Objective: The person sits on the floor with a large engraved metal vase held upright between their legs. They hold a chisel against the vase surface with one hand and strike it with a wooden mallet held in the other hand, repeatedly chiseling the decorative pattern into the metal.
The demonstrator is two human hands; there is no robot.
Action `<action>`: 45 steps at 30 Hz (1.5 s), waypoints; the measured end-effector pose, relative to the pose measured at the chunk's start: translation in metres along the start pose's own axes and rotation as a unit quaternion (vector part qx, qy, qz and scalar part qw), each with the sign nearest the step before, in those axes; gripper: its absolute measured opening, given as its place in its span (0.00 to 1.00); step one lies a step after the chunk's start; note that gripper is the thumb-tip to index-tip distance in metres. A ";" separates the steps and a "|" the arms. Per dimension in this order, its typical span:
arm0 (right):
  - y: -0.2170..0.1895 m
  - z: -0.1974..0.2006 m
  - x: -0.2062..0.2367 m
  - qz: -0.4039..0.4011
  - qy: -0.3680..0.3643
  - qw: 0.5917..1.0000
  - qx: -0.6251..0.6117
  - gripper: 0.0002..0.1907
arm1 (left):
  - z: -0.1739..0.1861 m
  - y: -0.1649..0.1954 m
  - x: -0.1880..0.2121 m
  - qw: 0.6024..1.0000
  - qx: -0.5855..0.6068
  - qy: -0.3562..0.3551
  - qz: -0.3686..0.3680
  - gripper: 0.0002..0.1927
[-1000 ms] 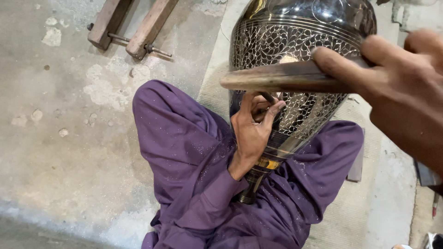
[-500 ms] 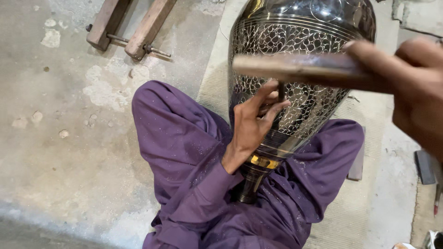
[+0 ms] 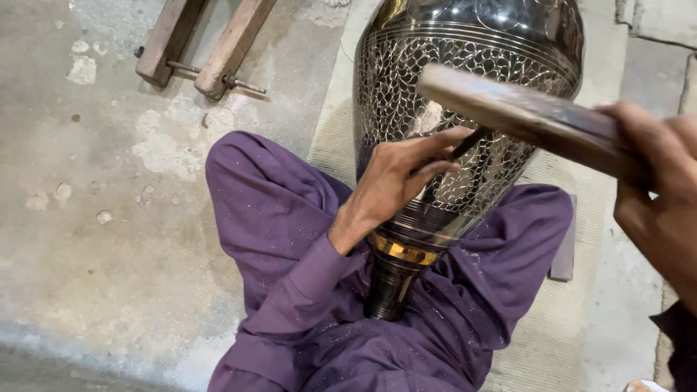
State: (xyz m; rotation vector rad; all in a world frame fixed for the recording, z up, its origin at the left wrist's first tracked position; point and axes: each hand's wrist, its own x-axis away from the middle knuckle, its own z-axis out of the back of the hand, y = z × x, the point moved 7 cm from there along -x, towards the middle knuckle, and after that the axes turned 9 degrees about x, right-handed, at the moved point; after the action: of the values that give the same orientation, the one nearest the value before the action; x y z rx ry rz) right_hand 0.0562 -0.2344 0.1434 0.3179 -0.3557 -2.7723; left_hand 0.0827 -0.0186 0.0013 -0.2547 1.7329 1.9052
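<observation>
Engraved metal vase (image 3: pixel 465 94) lies across the purple-clad lap (image 3: pixel 290 239), neck toward the body. Left hand (image 3: pixel 396 185) pinches a thin chisel (image 3: pixel 465 145) against the vase wall; right hand (image 3: pixel 657 189) grips a wooden mallet (image 3: pixel 523 116) above it. Strike squarely, keeping the chisel steady.

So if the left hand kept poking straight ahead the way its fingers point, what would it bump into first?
The left hand pinches a thin dark tool aimed at the engraved metal vase. Going on, it would probably meet the vase wall first; depth is hard to judge.
</observation>
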 end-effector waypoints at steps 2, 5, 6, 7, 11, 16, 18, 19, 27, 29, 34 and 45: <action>0.005 -0.002 0.012 -0.007 0.022 1.000 -0.012 0.27 | 0.002 0.006 -0.003 1.000 0.008 -0.017 -0.023 0.24; 0.009 -0.013 0.033 -0.012 0.054 0.998 -0.035 0.26 | -0.002 0.009 -0.009 0.998 0.006 -0.062 -0.025 0.24; 0.011 -0.018 0.042 -0.026 0.071 0.995 -0.061 0.24 | -0.004 0.008 -0.012 0.996 0.002 -0.081 -0.024 0.24; 0.014 -0.023 0.050 -0.039 0.088 0.991 -0.088 0.23 | -0.004 0.011 -0.013 0.995 -0.008 -0.090 -0.045 0.24; 0.021 -0.053 0.075 -0.053 0.141 0.978 -0.142 0.11 | -0.012 0.007 -0.021 0.987 -0.044 -0.143 -0.061 0.25; 0.029 -0.091 0.096 -0.065 0.217 0.956 -0.185 0.10 | -0.025 0.004 -0.024 0.961 -0.134 -0.227 -0.083 0.29; 0.037 -0.128 0.102 -0.155 0.154 0.895 -0.388 0.02 | -0.032 0.003 -0.025 0.938 -0.192 -0.271 -0.103 0.33; 0.033 -0.124 0.105 -0.110 0.201 0.922 -0.312 0.05 | -0.033 0.006 -0.025 0.932 -0.203 -0.275 -0.121 0.32; 0.030 -0.141 0.111 -0.100 0.128 0.984 -0.079 0.17 | -0.028 0.020 -0.017 0.916 -0.256 -0.263 -0.163 0.27; 0.037 -0.131 0.107 -0.118 0.108 0.978 -0.131 0.12 | 0.002 0.032 -0.016 0.953 -0.197 -0.081 -0.214 0.27; 0.041 -0.078 0.073 -0.042 0.076 0.983 -0.163 0.25 | 0.028 -0.011 0.001 0.993 0.068 0.088 0.032 0.26; 0.020 -0.015 0.010 0.049 0.077 0.973 -0.214 0.36 | 0.017 -0.021 0.004 0.994 0.061 0.094 -0.006 0.27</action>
State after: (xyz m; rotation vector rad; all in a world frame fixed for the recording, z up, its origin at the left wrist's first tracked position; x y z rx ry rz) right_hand 0.0568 -0.2593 0.1327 0.3882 0.2559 -2.6152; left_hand 0.0939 -0.0006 -0.0162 -0.4080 1.9584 1.8064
